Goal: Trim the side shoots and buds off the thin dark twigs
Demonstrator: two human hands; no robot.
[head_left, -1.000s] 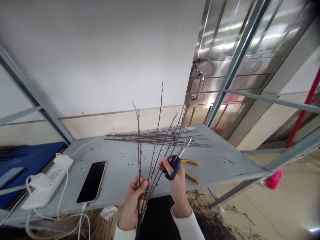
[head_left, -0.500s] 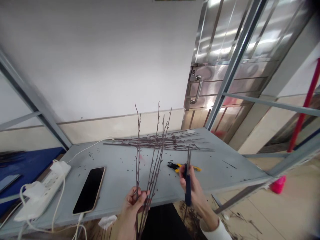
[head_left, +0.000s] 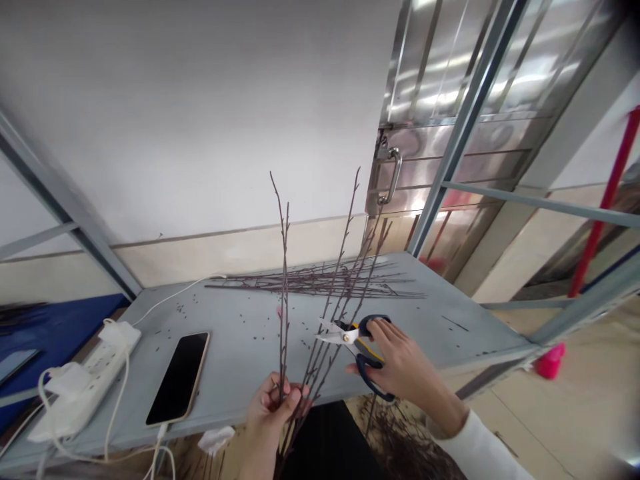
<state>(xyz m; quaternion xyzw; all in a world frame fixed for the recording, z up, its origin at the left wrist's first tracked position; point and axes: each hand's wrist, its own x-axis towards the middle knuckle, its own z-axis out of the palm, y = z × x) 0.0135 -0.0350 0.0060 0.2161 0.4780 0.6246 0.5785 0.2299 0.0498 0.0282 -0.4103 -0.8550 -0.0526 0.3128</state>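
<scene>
a grey metal table [head_left: 240,327] stands before a steel door [head_left: 450,80] at one o'clock. at six o'clock the left hand [head_left: 273,410] closes tightly around bare twigs [head_left: 284,300]; the right hand [head_left: 407,367] curls through open scissors [head_left: 353,337], blades spread just beside the twigs.

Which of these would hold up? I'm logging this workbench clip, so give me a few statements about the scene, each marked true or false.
1. The right hand holds scissors with open blades pointing toward twigs. True.
2. The left hand grips a pair of pliers. False: it grips a bunch of bare twigs, standing upright.
3. The phone lies screen down. False: its dark screen faces up.
4. A white power strip lies on the table, left of the phone. True.
</scene>
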